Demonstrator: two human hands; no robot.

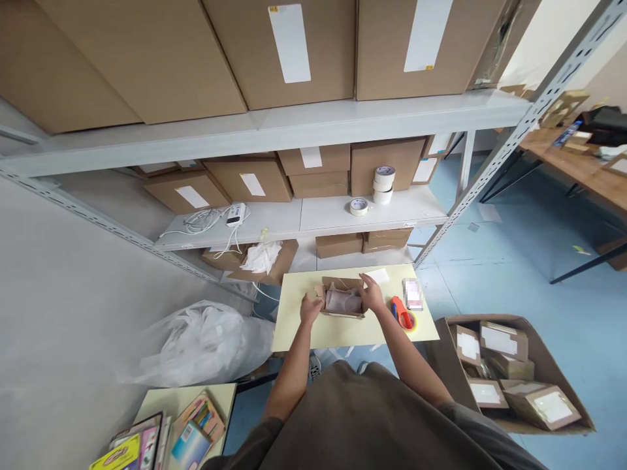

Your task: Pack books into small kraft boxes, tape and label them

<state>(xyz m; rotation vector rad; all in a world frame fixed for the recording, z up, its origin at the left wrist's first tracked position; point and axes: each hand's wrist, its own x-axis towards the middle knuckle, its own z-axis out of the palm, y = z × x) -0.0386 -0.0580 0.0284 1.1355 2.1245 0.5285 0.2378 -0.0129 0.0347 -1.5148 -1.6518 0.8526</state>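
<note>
A small open cardboard box lies on the pale yellow table in front of me. Inside it is an item wrapped in translucent packing material; what the wrap covers cannot be made out. My left hand grips the box at its left end, by the raised flap. At the right end, my right hand has its fingers closed on the box's side and edge. To the right of that hand lies a red tape dispenser with a roll of tape. A white paper rests just behind the box.
A label sheet or phone-like item lies at the table's right. Shelving with boxes rises behind, with tape rolls on it. A large carton of packed boxes stands right; a plastic bag sits left.
</note>
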